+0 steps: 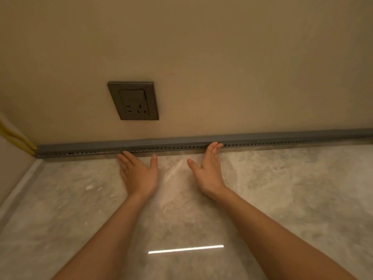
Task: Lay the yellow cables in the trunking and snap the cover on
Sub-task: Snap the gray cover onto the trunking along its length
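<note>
A long grey slotted trunking point(181, 145) runs along the foot of the wall, its grey cover point(262, 136) sitting on top along its length. Yellow cables point(14, 136) come down the left side wall and enter the trunking's left end at the corner. My left hand point(139, 172) lies palm up on the floor, fingers spread, fingertips touching the trunking's front. My right hand point(207, 168) is also open, palm turned inward, with its fingertips against the trunking's slotted side. Neither hand holds anything.
A dark grey wall socket point(133, 101) sits on the beige wall above the trunking, left of centre. The floor point(282, 199) is glossy grey marble tile with a bright light reflection near the bottom. A side wall closes the left corner.
</note>
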A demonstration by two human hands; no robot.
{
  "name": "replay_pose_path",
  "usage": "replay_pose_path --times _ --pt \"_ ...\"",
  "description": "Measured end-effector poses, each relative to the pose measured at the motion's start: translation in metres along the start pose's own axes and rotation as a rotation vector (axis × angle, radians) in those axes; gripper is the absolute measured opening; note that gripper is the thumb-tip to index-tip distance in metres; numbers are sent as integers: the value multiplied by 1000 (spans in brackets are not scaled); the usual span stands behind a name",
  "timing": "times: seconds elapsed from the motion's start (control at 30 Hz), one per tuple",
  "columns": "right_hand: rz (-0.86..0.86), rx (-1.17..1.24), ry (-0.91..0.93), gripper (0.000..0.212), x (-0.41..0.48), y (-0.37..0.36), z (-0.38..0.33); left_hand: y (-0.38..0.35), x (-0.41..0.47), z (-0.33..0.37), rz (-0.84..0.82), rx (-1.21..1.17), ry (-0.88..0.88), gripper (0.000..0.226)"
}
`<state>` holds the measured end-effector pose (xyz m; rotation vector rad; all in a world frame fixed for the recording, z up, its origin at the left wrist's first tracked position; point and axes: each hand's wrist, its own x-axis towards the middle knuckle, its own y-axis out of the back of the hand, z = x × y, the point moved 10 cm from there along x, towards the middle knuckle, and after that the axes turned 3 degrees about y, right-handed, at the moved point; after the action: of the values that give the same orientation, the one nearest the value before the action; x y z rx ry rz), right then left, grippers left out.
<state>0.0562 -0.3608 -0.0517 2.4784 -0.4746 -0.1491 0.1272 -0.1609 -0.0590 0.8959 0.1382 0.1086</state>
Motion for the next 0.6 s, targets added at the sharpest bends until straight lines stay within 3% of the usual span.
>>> replay_pose_path --times 0.17,0.3,0.43,0.6 --pt "-271 296 19 79 -11 20 3 -37 -36 55 15 -255 179 70" --pt "-478 389 -52 76 -10 51 15 -59 -66 82 84 -323 310 50" --pt "-513 437 -93 69 2 92 45 -100 -86 114 -38 -440 312 42" --pt "-399 532 -172 23 19 143 103 -128 -95 149 -58 -465 251 52"
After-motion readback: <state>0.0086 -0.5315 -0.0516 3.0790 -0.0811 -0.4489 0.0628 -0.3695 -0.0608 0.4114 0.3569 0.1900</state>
